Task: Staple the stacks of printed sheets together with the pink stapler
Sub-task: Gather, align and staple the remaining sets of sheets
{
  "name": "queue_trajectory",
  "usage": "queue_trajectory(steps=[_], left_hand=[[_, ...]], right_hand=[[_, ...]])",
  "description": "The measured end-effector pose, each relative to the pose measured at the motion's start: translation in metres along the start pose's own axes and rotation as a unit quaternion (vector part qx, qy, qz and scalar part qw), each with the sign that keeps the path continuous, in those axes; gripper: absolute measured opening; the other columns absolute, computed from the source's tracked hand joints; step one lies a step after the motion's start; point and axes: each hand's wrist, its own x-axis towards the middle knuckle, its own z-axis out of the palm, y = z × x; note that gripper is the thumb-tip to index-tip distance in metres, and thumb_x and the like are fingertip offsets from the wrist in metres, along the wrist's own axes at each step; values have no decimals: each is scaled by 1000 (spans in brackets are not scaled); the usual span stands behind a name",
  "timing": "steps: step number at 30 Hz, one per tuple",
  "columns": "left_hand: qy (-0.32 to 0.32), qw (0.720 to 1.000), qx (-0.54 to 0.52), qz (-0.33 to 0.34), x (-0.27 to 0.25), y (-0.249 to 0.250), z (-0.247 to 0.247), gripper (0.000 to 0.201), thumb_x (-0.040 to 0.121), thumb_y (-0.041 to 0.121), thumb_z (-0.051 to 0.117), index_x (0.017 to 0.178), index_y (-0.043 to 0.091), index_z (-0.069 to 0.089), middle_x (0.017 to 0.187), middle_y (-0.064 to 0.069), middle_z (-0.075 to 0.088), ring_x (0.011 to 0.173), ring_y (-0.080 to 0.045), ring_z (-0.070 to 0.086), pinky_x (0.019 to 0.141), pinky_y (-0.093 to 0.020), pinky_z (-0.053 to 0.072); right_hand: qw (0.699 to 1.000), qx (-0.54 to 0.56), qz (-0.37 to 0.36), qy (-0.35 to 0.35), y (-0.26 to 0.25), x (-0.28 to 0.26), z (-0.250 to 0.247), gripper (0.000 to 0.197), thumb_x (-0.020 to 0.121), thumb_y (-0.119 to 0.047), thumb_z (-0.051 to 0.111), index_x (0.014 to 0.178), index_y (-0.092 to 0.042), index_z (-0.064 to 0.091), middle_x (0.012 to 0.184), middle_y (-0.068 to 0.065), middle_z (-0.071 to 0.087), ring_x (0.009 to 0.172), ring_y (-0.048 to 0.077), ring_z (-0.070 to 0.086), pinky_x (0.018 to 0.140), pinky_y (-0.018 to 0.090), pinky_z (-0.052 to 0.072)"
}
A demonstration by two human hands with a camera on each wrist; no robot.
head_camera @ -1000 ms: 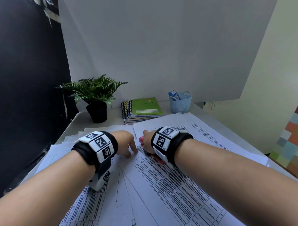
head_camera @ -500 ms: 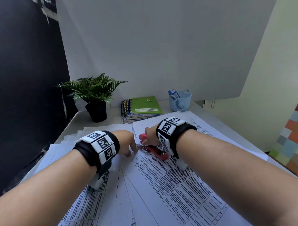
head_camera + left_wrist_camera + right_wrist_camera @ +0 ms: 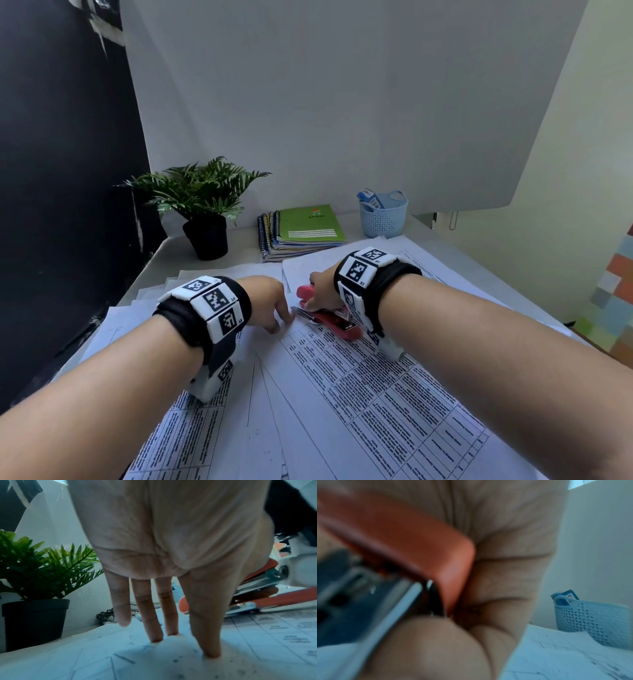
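Note:
The pink stapler point(image 3: 329, 315) sits at the top left corner of a stack of printed sheets point(image 3: 394, 394), its mouth over the corner. My right hand point(image 3: 322, 293) grips it from above; in the right wrist view the fingers point(image 3: 505, 574) curl round its pink top point(image 3: 419, 540). My left hand point(image 3: 274, 305) lies just left of it, straight fingertips point(image 3: 211, 651) pressing the paper down. The stapler point(image 3: 257, 595) shows beside that hand in the left wrist view too.
More printed sheets point(image 3: 212, 428) fan out over the table to the left. At the back stand a potted plant point(image 3: 202, 209), a pile of spiral notebooks point(image 3: 301, 229) and a small blue basket point(image 3: 383, 216). A white board forms the back wall.
My right wrist has lifted and shifted right, so more of the stapler shows under the hand. The left hand has stayed on the paper.

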Motion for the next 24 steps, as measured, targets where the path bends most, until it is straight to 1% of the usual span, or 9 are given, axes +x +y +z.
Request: queue_trajectory(steps=[3, 7, 10, 12, 15, 18, 19, 21, 24], left_hand=[[41, 995, -85, -29, 2, -3, 0, 23, 82, 39, 68, 104, 33, 71, 109, 9, 58, 95, -10, 53, 83, -24, 43], [32, 993, -82, -81, 5, -4, -2, 50, 73, 50, 73, 114, 25, 55, 118, 6, 50, 106, -17, 52, 89, -31, 46], [15, 990, -85, -108, 7, -4, -5, 68, 70, 52, 75, 123, 25, 42, 124, 3, 54, 106, -18, 55, 87, -32, 47], [9, 989, -82, -121, 8, -3, -7, 73, 69, 52, 76, 127, 26, 39, 125, 3, 55, 107, -19, 56, 84, -30, 46], [-2, 988, -77, -135, 9, -1, -11, 79, 70, 50, 76, 133, 23, 38, 130, 1, 51, 114, -20, 53, 84, -28, 42], [2, 990, -59, -128, 10, 1, -15, 66, 77, 43, 73, 131, 20, 44, 129, 1, 52, 114, -20, 54, 84, -26, 43], [14, 990, -58, -124, 10, 0, -17, 59, 79, 39, 71, 129, 19, 47, 126, 1, 53, 110, -21, 57, 85, -27, 45], [51, 989, -62, -122, 10, 0, -22, 49, 82, 32, 69, 125, 16, 51, 125, -2, 55, 109, -22, 56, 84, -27, 45], [132, 977, -113, -127, 3, -5, -36, 47, 85, 28, 67, 127, 15, 51, 126, -4, 56, 110, -23, 55, 83, -25, 43]], right_hand=[[1000, 12, 17, -18, 9, -1, 2, 50, 98, -42, 40, 135, -9, 39, 129, 10, 53, 91, 22, 47, 72, 26, 29], [999, -22, 34, -25, 34, -11, 4, 54, 101, -41, 33, 141, -5, 33, 139, 13, 45, 123, 26, 47, 85, 27, 37], [998, -12, 64, 1, 58, -19, 6, 48, 103, -30, 29, 142, -3, 30, 145, 14, 38, 131, 27, 39, 95, 25, 35], [994, -2, 111, -8, 70, -29, 8, 47, 101, -28, 41, 141, -4, 34, 144, 12, 40, 131, 27, 40, 98, 27, 35], [989, 28, 144, -4, 104, -9, 20, 54, 88, -37, 60, 133, -9, 48, 130, 8, 55, 115, 26, 54, 97, 34, 43], [985, 65, 156, -18, 144, 26, 39, 60, 74, -46, 68, 126, -16, 58, 109, 0, 66, 76, 11, 60, 83, 31, 51], [981, 88, 170, -17, 143, 16, 36, 53, 80, -40, 66, 125, -13, 59, 111, 2, 65, 80, 13, 62, 83, 30, 49], [976, 121, 179, -4, 122, -25, 21, 41, 91, -28, 55, 126, -6, 56, 125, 10, 59, 109, 25, 59, 88, 29, 45], [961, 197, 189, 50, 124, -34, 16, 47, 98, -31, 45, 137, -6, 40, 138, 10, 48, 125, 24, 46, 93, 25, 39]])
